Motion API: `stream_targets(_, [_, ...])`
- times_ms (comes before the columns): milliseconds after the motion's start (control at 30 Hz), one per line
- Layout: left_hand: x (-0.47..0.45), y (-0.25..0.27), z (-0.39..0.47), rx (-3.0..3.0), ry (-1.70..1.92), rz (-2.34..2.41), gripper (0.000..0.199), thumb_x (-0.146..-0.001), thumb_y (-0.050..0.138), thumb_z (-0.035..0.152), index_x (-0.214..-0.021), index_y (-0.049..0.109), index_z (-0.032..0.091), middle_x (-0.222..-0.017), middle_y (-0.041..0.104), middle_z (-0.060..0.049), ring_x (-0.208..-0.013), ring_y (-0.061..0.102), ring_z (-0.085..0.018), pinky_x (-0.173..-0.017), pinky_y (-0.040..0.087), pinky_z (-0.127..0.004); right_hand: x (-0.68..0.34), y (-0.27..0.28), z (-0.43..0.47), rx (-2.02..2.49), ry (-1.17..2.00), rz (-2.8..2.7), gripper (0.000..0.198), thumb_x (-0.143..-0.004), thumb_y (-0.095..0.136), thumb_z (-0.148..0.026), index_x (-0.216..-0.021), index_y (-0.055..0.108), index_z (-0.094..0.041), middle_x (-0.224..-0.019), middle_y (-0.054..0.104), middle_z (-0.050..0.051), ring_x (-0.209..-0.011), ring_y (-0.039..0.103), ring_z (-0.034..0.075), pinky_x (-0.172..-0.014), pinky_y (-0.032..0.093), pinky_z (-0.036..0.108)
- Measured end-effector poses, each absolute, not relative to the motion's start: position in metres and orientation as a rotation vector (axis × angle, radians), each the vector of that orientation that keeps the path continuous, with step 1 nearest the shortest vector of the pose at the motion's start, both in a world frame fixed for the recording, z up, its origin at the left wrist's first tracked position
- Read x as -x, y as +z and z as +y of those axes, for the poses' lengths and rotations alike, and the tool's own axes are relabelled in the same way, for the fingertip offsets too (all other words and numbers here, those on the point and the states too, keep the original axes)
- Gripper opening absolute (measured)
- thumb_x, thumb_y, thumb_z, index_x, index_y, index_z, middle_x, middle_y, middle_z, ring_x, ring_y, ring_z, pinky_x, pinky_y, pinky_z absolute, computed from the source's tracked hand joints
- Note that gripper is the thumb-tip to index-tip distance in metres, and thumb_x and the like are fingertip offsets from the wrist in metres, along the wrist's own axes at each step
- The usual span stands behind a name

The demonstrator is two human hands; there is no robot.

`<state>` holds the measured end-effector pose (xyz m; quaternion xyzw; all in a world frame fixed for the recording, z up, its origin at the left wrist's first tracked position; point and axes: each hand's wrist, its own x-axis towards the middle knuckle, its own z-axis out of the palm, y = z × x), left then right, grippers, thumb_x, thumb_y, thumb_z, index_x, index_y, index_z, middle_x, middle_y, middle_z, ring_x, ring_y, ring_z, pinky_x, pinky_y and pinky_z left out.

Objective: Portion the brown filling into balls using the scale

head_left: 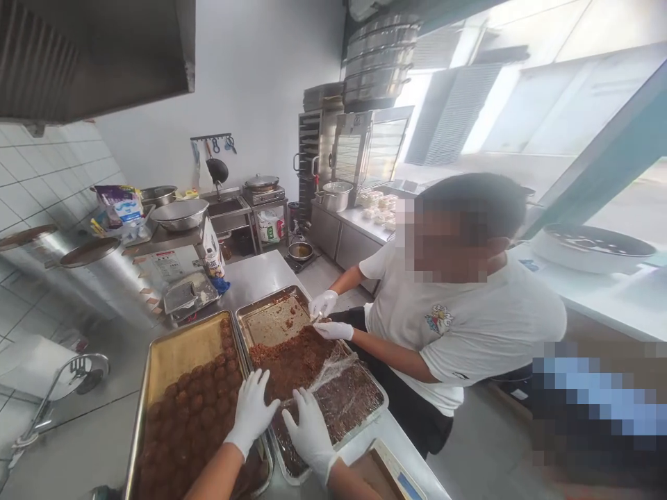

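1. Stainless bench (250, 274), long and grey, carrying everything below; landmark for all places here: the right tray (271, 321).
2. Co-worker in a white T-shirt (469, 326), just right of the right tray, leaning in; gloved hands (328, 316) at its far right rim, pinching something small (too small to tell what).
3. Left tray (177, 351), touching the right tray's left edge, packed along its near and right parts with brown balls (192, 410); far left corner bare metal.
4. Right tray itself: far end scraped nearly bare, brown filling (294, 361) heaped in the middle, near end under crinkled plastic film (344, 396).
5. Steel bowl (180, 212), well beyond the right tray, up left on a machine.
6. Small scale (188, 295), just beyond the left tray, left of the right tray's far corner.
7. Left hand (251, 410), white-gloved, fingers spread open and flat, resting at the right tray's left rim, over the seam between trays.
8. Right hand (311, 427), white-gloved, open with fingers splayed, pressing on the film at the right tray's near end; nothing gripped.
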<state>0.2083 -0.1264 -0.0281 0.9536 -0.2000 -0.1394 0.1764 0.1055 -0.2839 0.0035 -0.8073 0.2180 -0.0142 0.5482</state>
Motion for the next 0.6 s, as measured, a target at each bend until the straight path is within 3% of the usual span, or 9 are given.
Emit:
stream_targets(67, [-0.252,-0.033,-0.145,-2.747,-0.465,-0.604,0.087,-0.085,0.062,0.048,-0.164,0.034,0.024,-0.174,0.025,-0.007,-0.162,0.017,-0.03,-0.133,0.012,-0.048,-0.137,-0.012,-0.297,2.127,-0.021,0.465,0.076,-0.084,0.058,-0.039,-0.148,0.052,0.001,-0.164,0.037,0.026,-0.16,0.021,0.041,-0.135,0.007,0.056])
stream_targets(133, [-0.292,-0.041,-0.157,-2.761,-0.555,-0.647,0.104,-0.075,0.072,0.051,-0.166,0.029,0.024,-0.176,0.017,-0.01,-0.163,0.012,-0.035,-0.132,0.011,-0.054,-0.163,-0.026,-0.307,2.276,0.008,0.397,0.077,-0.086,0.058,-0.04,-0.154,0.047,-0.005,-0.17,0.024,0.02,-0.163,0.009,0.038,-0.135,-0.002,0.056])
stream_targets(267, [-0.353,-0.056,-0.169,-2.786,-0.774,-0.802,0.148,-0.042,0.091,0.059,-0.167,0.021,0.023,-0.176,0.005,-0.018,-0.162,0.005,-0.044,-0.129,0.008,-0.061,-0.184,-0.051,-0.321,2.44,0.098,0.295,0.08,-0.094,0.051,-0.056,-0.161,0.035,-0.014,-0.173,0.01,0.014,-0.164,0.002,0.037,-0.135,-0.003,0.06])
stream_targets(333, [-0.373,-0.063,-0.174,-2.798,-0.865,-0.877,0.158,-0.034,0.092,0.062,-0.168,0.017,0.024,-0.175,0.001,-0.021,-0.161,0.003,-0.047,-0.127,0.006,-0.068,-0.183,-0.062,-0.326,2.473,0.132,0.255,0.079,-0.096,0.047,-0.055,-0.163,0.027,-0.02,-0.173,0.004,0.009,-0.164,0.0,0.034,-0.136,-0.002,0.06])
stream_targets(467, [-0.398,-0.076,-0.192,-2.81,-0.994,-1.056,0.163,-0.027,0.092,0.062,-0.168,0.018,0.024,-0.173,0.013,-0.027,-0.156,0.014,-0.057,-0.121,0.007,-0.078,-0.181,-0.081,-0.332,2.53,0.189,0.207,0.078,-0.097,0.045,-0.047,-0.165,0.017,-0.022,-0.172,-0.003,0.006,-0.163,-0.003,0.033,-0.137,0.003,0.062])
stream_targets(600, [-0.402,-0.084,-0.202,-2.778,-0.925,-1.182,0.153,-0.029,0.091,0.058,-0.164,0.032,0.015,-0.163,0.034,-0.03,-0.149,0.032,-0.056,-0.12,0.031,-0.066,-0.186,-0.088,-0.332,2.611,0.177,0.179,0.078,-0.098,0.045,-0.045,-0.166,0.014,-0.021,-0.173,-0.004,0.007,-0.163,-0.001,0.035,-0.136,0.01,0.063])
